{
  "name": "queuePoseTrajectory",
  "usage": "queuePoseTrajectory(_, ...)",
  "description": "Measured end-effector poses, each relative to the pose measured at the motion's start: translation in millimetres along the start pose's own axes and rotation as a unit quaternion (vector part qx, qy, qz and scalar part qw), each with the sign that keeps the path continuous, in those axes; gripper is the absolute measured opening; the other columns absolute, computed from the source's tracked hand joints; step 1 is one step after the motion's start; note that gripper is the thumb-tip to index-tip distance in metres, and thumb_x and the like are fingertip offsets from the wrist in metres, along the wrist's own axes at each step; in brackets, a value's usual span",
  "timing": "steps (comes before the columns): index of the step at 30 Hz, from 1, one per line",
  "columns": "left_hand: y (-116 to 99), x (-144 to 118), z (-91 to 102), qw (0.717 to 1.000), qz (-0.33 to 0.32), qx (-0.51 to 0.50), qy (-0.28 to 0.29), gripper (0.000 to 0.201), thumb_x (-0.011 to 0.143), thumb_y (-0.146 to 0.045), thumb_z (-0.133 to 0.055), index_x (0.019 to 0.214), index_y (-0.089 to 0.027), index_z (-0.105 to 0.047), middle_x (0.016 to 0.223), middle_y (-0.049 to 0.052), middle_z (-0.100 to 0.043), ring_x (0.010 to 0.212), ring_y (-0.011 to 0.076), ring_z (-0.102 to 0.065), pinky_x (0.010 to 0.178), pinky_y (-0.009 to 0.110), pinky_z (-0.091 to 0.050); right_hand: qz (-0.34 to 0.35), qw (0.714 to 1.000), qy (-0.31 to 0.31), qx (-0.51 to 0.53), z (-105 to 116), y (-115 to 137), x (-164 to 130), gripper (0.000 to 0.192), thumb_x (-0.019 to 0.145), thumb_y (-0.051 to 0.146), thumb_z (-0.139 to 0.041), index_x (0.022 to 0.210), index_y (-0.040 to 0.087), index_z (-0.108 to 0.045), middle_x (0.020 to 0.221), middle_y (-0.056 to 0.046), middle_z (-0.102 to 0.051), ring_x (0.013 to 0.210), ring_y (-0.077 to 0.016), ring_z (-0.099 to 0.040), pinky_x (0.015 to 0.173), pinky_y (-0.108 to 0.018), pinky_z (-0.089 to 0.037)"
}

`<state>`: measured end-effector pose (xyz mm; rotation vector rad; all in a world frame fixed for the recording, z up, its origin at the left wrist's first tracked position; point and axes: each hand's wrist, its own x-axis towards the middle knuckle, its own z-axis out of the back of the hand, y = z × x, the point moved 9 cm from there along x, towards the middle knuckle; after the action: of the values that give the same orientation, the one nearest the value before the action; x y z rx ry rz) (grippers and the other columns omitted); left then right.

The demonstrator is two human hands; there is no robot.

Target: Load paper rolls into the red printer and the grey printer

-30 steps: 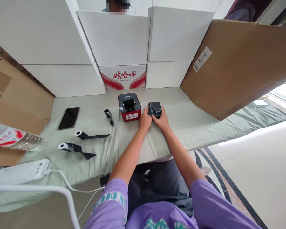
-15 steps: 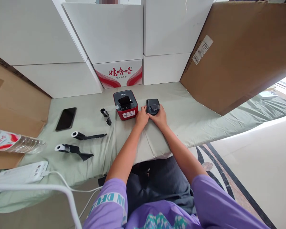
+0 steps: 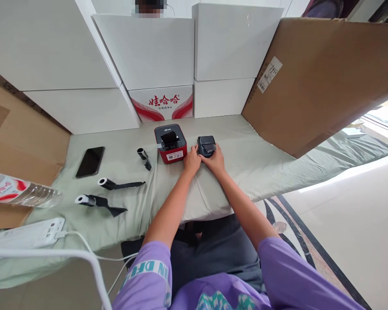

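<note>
Both hands at the far middle of the table, around twelve o'clock from the body. Left hand [image 3: 192, 160] against the near left edge of a small black device [image 3: 206, 145], fingers curled onto its side; right hand [image 3: 215, 159] on the near right edge, fingers bent over the corner. Between the two, a light grip on the device; how firm, cannot tell. Device flat on the pale green cloth [image 3: 245, 163], a shiny strip across its top.

Just beside it at nine o'clock, not quite touching the left hand: a red label printer [image 3: 170, 144] with a black top, white sticker on the near face. Further out at nine o'clock, a short black roll [image 3: 144, 156] on its side. At about eight o'clock, two white-cored rolls [image 3: 104, 182] [image 3: 84, 199] with black ribbon trailing to the right. Beyond them, a dark phone [image 3: 90, 161] face up. Far at eight o'clock, a water bottle [image 3: 17, 193] lying down and a white power strip [image 3: 29, 232] with its cable.

At twelve o'clock, stacked white boxes [image 3: 145, 49] and a red-printed carton [image 3: 163, 102]. At two o'clock, a leaning cardboard sheet [image 3: 323, 82].
</note>
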<state>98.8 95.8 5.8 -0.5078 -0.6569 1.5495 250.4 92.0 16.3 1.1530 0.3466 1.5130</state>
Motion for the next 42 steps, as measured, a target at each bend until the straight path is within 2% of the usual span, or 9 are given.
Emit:
queuePoseTrajectory(7, 0.4, -1.0, 1.7, 0.999, -0.004, -0.052, -0.006, 0.056, 0.092, -0.009, -0.051, 0.147, -0.022, -0.052, 0.143, 0.011, -0.067, 0.134, 0.0308, -0.063, 0.108, 0.044, -0.051, 0.0, 1.0, 0.011, -0.009, -4.1, -5.3, 1.6, 0.067, 0.069, 0.047, -0.084, 0.122, 0.021, -0.052, 0.121, -0.015, -0.065, 0.118, -0.0338, -0.06, 0.1, -0.048, -0.052)
queuePoseTrajectory(18, 2.7, -4.7, 0.9, 0.996, -0.038, -0.072, -0.038, 0.075, 0.087, -0.004, -0.052, 0.159, -0.022, -0.042, 0.152, 0.009, -0.059, 0.136, 0.0334, -0.061, 0.116, 0.049, -0.047, 0.002, 1.0, 0.021, 0.002, -0.6, -5.2, -1.7, 0.063, 0.067, 0.052, -0.083, 0.115, 0.024, -0.054, 0.117, -0.012, -0.067, 0.112, -0.0337, -0.062, 0.096, -0.049, -0.053)
queuePoseTrajectory(22, 9.7, -4.5, 5.9, 0.993, -0.028, -0.095, -0.061, 0.072, 0.086, -0.004, -0.052, 0.157, -0.016, -0.045, 0.153, 0.013, -0.058, 0.141, 0.0296, -0.057, 0.12, 0.044, -0.044, -0.012, 1.0, 0.025, 0.004, -0.6, -7.8, -4.1, 0.066, 0.065, 0.051, -0.083, 0.116, 0.023, -0.053, 0.12, -0.013, -0.066, 0.116, -0.0344, -0.06, 0.1, -0.05, -0.051)
queuePoseTrajectory(25, 5.0, -5.3, 11.8, 0.986, -0.076, -0.129, -0.076, 0.07, 0.085, 0.0, -0.048, 0.152, -0.018, -0.049, 0.155, 0.008, -0.056, 0.145, 0.0238, -0.053, 0.122, 0.038, -0.042, -0.016, 0.999, 0.029, 0.012, -1.8, -9.0, -5.5, 0.066, 0.066, 0.051, -0.082, 0.119, 0.024, -0.053, 0.12, -0.012, -0.066, 0.116, -0.0336, -0.06, 0.101, -0.051, -0.05)
queuePoseTrajectory(28, 1.6, -7.2, 15.8, 0.981, -0.109, -0.138, -0.079, 0.066, 0.085, 0.0, -0.048, 0.148, -0.023, -0.053, 0.151, 0.003, -0.061, 0.138, 0.0235, -0.06, 0.121, 0.039, -0.045, -0.006, 0.999, 0.028, 0.023, -1.4, -7.1, -6.8, 0.066, 0.066, 0.05, -0.082, 0.119, 0.024, -0.053, 0.119, -0.01, -0.066, 0.115, -0.0326, -0.06, 0.101, -0.05, -0.05)
queuePoseTrajectory(32, 2.2, -7.2, 16.6, 0.979, -0.117, -0.157, -0.06, 0.061, 0.091, -0.005, -0.048, 0.148, -0.023, -0.053, 0.147, 0.004, -0.065, 0.129, 0.023, -0.066, 0.118, 0.042, -0.048, -0.004, 0.999, 0.03, 0.016, 1.1, -4.4, -9.0, 0.066, 0.065, 0.048, -0.084, 0.118, 0.023, -0.054, 0.12, -0.011, -0.067, 0.114, -0.0326, -0.062, 0.1, -0.049, -0.051)
queuePoseTrajectory(37, -5.0, -4.4, 12.0, 0.971, -0.137, -0.194, -0.014, 0.074, 0.091, -0.008, -0.047, 0.161, -0.029, -0.038, 0.163, 0.003, -0.047, 0.135, 0.019, -0.061, 0.119, 0.04, -0.047, -0.004, 0.999, 0.034, -0.002, 5.1, 1.1, -13.1, 0.063, 0.065, 0.05, -0.085, 0.114, 0.023, -0.055, 0.117, -0.011, -0.068, 0.112, -0.0324, -0.063, 0.098, -0.048, -0.053)
queuePoseTrajectory(42, -13.1, 0.6, 5.0, 0.965, -0.135, -0.222, 0.026, 0.085, 0.084, -0.003, -0.043, 0.165, -0.026, -0.03, 0.168, 0.003, -0.039, 0.147, 0.0177, -0.05, 0.123, 0.039, -0.042, -0.01, 0.999, 0.048, -0.001, 7.2, 3.7, -16.6, 0.063, 0.065, 0.05, -0.086, 0.113, 0.023, -0.056, 0.116, -0.011, -0.068, 0.111, -0.0323, -0.064, 0.096, -0.048, -0.054)
